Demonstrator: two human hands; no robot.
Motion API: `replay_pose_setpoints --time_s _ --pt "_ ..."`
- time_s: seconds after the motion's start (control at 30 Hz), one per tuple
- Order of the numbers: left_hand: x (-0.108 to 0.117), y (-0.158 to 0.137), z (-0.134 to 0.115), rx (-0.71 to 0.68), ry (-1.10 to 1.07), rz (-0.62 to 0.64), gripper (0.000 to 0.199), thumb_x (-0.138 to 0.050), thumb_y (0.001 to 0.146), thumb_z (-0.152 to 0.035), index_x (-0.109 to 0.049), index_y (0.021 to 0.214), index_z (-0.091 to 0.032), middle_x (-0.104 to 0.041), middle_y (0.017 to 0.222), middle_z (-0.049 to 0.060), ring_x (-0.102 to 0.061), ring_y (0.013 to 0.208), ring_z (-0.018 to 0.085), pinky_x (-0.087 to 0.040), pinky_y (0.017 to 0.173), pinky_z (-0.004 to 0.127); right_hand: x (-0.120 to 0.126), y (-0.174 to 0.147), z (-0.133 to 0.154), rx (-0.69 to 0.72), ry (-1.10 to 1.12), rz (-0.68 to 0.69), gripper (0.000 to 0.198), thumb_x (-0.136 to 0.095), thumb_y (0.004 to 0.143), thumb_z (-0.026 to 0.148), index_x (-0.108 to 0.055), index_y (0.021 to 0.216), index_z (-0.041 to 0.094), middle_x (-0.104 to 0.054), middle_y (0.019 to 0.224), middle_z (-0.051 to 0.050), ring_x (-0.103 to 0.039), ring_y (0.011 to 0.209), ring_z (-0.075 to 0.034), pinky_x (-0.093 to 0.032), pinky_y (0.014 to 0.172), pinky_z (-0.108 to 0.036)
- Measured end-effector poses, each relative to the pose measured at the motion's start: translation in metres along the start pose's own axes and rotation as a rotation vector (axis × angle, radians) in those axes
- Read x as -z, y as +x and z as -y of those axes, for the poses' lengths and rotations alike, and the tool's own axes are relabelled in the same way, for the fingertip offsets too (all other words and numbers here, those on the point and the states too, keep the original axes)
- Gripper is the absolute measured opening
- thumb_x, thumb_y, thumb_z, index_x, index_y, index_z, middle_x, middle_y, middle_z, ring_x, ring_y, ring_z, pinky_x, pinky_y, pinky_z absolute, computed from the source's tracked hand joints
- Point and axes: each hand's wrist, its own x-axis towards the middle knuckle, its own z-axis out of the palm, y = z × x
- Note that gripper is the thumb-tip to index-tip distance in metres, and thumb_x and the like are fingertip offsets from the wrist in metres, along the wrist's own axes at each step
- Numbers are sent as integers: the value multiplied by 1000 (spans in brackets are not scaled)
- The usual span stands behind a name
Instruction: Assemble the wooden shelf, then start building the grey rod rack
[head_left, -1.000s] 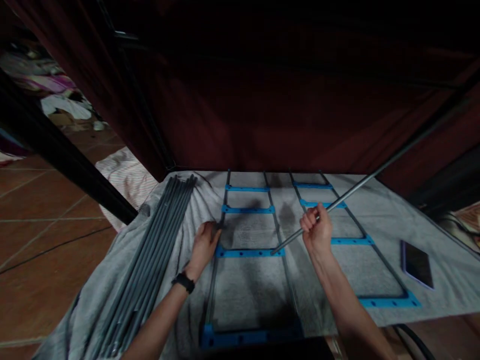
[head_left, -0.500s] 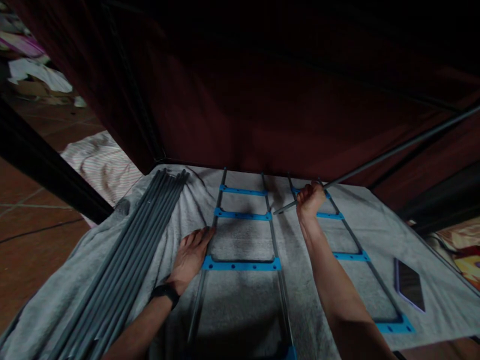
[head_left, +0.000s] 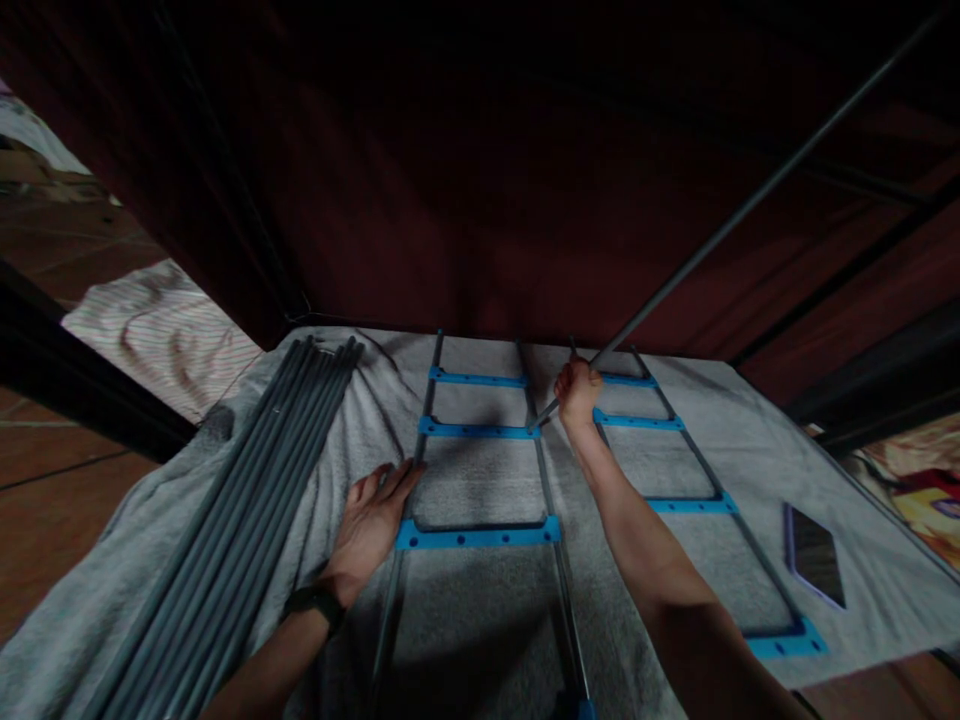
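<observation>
My right hand [head_left: 579, 392] is closed round a long grey tube [head_left: 720, 232] that slants up to the upper right. Its lower end is at the right end of a blue plastic crosspiece [head_left: 478, 431]; I cannot tell whether it sits in a hole. That crosspiece belongs to a ladder-like frame of grey tubes and blue crosspieces lying flat. My left hand [head_left: 371, 525] rests with fingers stretched out, their tips on the left side tube of this frame, above a nearer blue crosspiece [head_left: 476, 538]. A second similar frame [head_left: 694, 505] lies to the right, partly behind my right arm.
A bundle of several grey tubes [head_left: 247, 520] lies left of my left hand. A phone [head_left: 816, 556] lies at the right. Everything rests on a grey blanket [head_left: 870, 500]. A dark red cloth wall [head_left: 465, 230] hangs behind, with dark posts [head_left: 82, 370] at the sides.
My right hand has moved left with the tube, which now tilts more steeply. Its lower end has come to the blue crosspiece. My left hand stays by the left side tube.
</observation>
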Motion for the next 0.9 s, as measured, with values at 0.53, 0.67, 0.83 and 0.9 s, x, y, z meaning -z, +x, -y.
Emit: replay_pose_setpoints --time_s 0.53,0.67,0.83,0.9 --pt "-3 1 2 1 -8 -20 55 -39 98 -16 -55 149 -31 -57 152 4 -48 135 34 -43 104 49 2 -13 -1 -79 49 253 48 -70 71 41 -28 53 25 -26 44 11 -23 36 -5 -16 35 -20" --pt "-4 1 3 1 -25 -29 56 -39 98 -16 -55 149 -31 -58 151 5 -48 136 34 -44 103 50 2 -11 1 -98 35 277 48 -67 71 42 -26 53 26 -24 44 11 -20 37 -5 -15 36 -20" --pt "-7 1 5 0 -19 -17 57 -38 98 -16 -53 151 -30 -57 153 5 -46 138 35 -43 104 50 0 -3 -1 -47 -47 164 44 -63 76 46 -28 57 26 -27 46 10 -25 38 -6 -21 36 -21" --pt "-8 0 6 2 -23 -15 56 -38 99 -17 -52 152 -31 -56 154 4 -45 139 34 -42 105 50 -2 -1 -3 -32 -68 125 42 -62 76 46 -30 58 26 -29 46 10 -27 38 -7 -22 36 -21"
